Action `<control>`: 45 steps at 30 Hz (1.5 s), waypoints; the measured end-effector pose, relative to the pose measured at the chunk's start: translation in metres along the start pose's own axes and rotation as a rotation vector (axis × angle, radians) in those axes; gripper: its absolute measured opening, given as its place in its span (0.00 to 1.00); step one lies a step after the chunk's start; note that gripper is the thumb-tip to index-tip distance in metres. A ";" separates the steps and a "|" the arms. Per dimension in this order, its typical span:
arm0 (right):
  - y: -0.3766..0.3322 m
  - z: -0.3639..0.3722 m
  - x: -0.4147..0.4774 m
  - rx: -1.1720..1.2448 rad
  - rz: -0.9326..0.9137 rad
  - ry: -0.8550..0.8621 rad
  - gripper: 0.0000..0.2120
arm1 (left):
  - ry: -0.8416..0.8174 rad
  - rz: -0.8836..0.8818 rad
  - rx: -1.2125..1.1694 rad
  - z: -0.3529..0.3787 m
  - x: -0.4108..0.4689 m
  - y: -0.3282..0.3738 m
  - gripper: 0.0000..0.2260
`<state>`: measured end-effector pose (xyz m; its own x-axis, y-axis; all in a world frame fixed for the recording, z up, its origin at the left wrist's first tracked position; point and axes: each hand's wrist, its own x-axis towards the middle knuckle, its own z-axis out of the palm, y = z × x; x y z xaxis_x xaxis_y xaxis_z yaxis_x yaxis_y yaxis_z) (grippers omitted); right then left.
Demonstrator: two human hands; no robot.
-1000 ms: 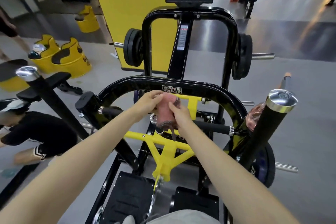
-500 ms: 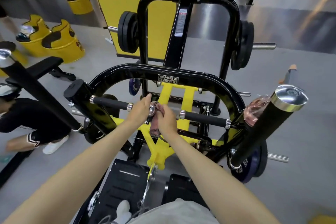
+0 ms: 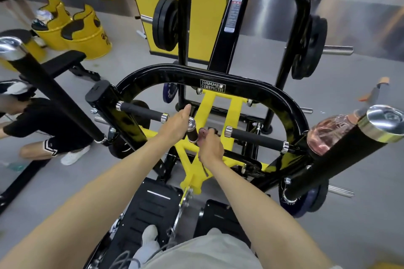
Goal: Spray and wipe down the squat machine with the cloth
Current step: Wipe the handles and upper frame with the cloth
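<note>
Seemingly, cloth (image 3: 202, 136) bunched inside right hand (image 3: 210, 148).

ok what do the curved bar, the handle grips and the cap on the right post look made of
Curved bar: likely steel tube with glossy black paint; it mirrors the lights.
Handle grips: matte black, probably rubber or foam; no shine.
Post cap: polished metal with a chrome-like glare.

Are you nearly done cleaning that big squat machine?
Not yet. Done: spraying, seemingly, since the pink spray bottle sits parked by the right post. Now: the right hand presses the cloth to the short centre handle, which the left hand holds. Left: probably the footplate and curved bar; I can't tell what's already wiped.
</note>
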<state>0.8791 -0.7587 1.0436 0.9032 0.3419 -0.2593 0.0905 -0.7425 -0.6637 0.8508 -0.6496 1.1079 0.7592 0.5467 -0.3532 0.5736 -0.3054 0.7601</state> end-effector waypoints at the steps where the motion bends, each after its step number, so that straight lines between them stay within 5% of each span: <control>1: -0.003 0.004 -0.002 0.100 0.012 -0.026 0.10 | 0.003 -0.002 -0.007 0.000 -0.001 0.001 0.28; 5: -0.022 0.005 -0.006 0.456 0.196 -0.005 0.14 | -0.019 0.006 0.048 0.000 -0.004 0.001 0.28; 11: -0.027 -0.002 -0.006 0.604 0.257 0.050 0.07 | -0.069 -0.026 0.035 -0.001 -0.001 0.000 0.30; 17: -0.045 -0.001 -0.019 0.749 0.313 0.159 0.11 | -0.148 0.015 0.138 -0.007 0.001 0.000 0.30; 30: -0.069 -0.019 -0.055 0.651 0.298 0.281 0.07 | -0.294 0.195 0.295 -0.023 0.002 0.003 0.33; 36: -0.060 0.006 -0.063 0.542 0.465 0.375 0.11 | 0.055 0.339 0.063 -0.031 -0.015 -0.038 0.19; 39: -0.068 0.018 -0.073 0.523 0.425 0.415 0.07 | -0.156 0.231 -0.181 -0.027 -0.037 -0.063 0.13; 42: -0.082 0.032 -0.084 0.635 0.331 0.344 0.02 | -0.515 0.086 -0.329 -0.025 -0.042 -0.068 0.23; 45: -0.085 0.036 -0.089 0.744 0.282 0.228 0.13 | -0.588 -0.081 -0.427 -0.031 -0.036 -0.070 0.17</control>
<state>0.7756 -0.7052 1.0980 0.9205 0.0150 -0.3904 -0.3815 -0.1805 -0.9066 0.7735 -0.6240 1.0838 0.8280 0.0090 -0.5607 0.5562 0.1142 0.8232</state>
